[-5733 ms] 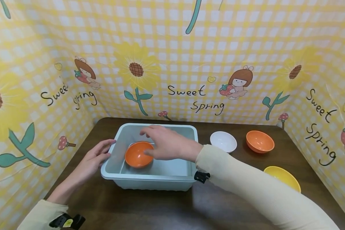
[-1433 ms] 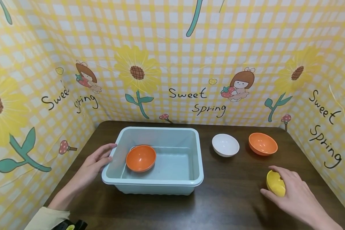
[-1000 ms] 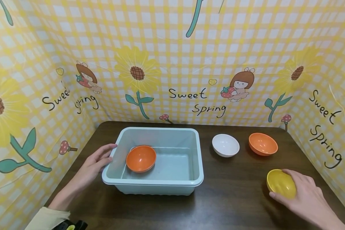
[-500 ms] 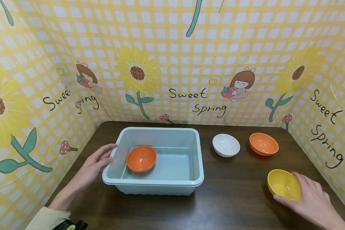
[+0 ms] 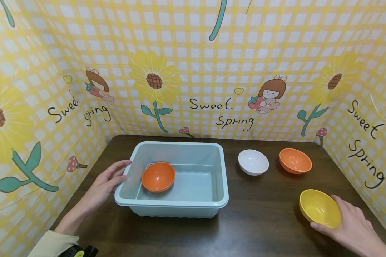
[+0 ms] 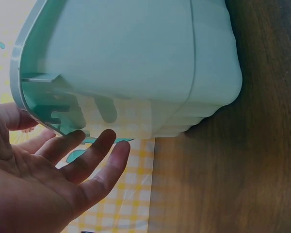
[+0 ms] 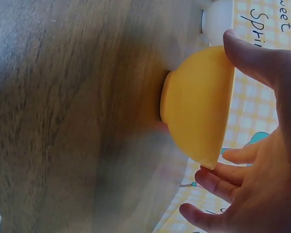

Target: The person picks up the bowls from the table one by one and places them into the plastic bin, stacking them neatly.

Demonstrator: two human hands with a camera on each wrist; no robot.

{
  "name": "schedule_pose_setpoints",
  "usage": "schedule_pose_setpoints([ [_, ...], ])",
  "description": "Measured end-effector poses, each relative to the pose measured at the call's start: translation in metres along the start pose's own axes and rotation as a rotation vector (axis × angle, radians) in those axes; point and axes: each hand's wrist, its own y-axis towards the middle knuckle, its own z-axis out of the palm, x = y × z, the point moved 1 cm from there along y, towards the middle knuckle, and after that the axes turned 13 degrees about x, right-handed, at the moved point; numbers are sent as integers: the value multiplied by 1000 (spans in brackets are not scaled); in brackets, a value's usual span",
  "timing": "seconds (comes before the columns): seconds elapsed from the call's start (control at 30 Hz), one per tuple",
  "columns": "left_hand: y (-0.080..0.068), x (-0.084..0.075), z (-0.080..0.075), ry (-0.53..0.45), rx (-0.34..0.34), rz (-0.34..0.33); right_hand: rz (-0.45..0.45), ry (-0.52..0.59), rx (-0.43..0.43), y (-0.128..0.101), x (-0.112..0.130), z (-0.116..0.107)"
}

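Observation:
My right hand (image 5: 355,223) grips the yellow bowl (image 5: 318,208) from its right side. In the right wrist view the thumb lies on one side of the bowl's rim (image 7: 199,107) and fingertips touch the opposite side. I cannot tell whether its base is off the table. My left hand (image 5: 104,180) rests at the left rim of the pale blue plastic tub (image 5: 172,204). Its fingers look loose and spread along the tub's outer wall in the left wrist view. An orange bowl (image 5: 157,177) sits in the tub's left part, with a pale rim edge just showing behind it.
A white bowl (image 5: 253,162) and another orange bowl (image 5: 295,161) stand on the dark wooden table (image 5: 257,221), right of the tub. Yellow checked cloth (image 5: 206,64) with printed flowers walls in the back and both sides.
My right hand was over the orange bowl in the tub, then came to the yellow bowl. It has since shifted right and lower, uncovering more of that bowl. My left hand stays put.

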Motion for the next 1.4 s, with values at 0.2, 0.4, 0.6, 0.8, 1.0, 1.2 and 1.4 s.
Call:
schedule_pose_setpoints([
  [0.2,0,0,0,14,-1,-10,-12,40,24,0,0,-1],
  [0.4,0,1,1,16,0,-9,-43,64,-6,2,-3,3],
  [0.6,0,0,1,14,-2,-1,-57,98,-14,3,-5,3],
  [0.8,0,0,1,13,-1,5,-15,105,4,3,-3,1],
  [1.0,1,1,1,-5,1,14,40,118,32,2,-1,1],
  [1.2,1,1,1,13,4,11,59,141,16,1,0,4],
  [1.4,1,1,1,14,2,-3,59,155,-1,0,3,3],
])
